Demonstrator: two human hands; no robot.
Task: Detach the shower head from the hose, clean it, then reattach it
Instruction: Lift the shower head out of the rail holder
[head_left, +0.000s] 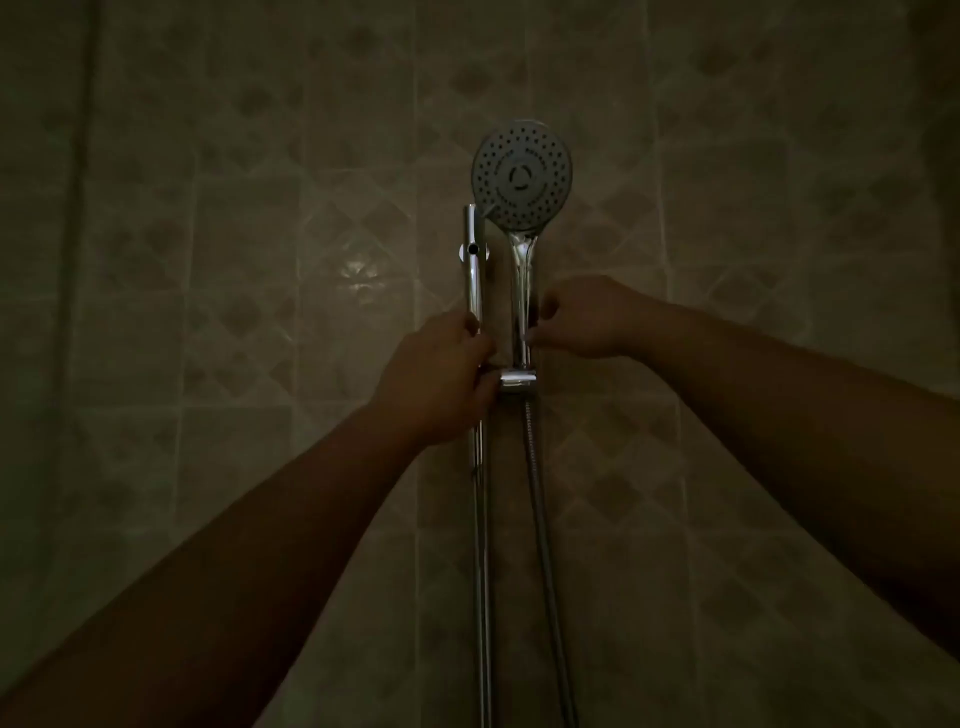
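A round grey shower head (522, 174) with a chrome handle (521, 291) stands upright in a chrome holder (517, 385) on the vertical slide rail (474, 260). The metal hose (543, 545) hangs down from under the holder. My left hand (439, 376) grips the rail and the left side of the holder. My right hand (582, 317) has its fingers curled against the right side of the handle, just above the holder. The fingertips of both hands are partly hidden by the chrome parts.
A tiled wall (260, 260) with a diamond pattern fills the view behind the fittings. The light is dim. The rail continues down past the bottom edge, close beside the hose.
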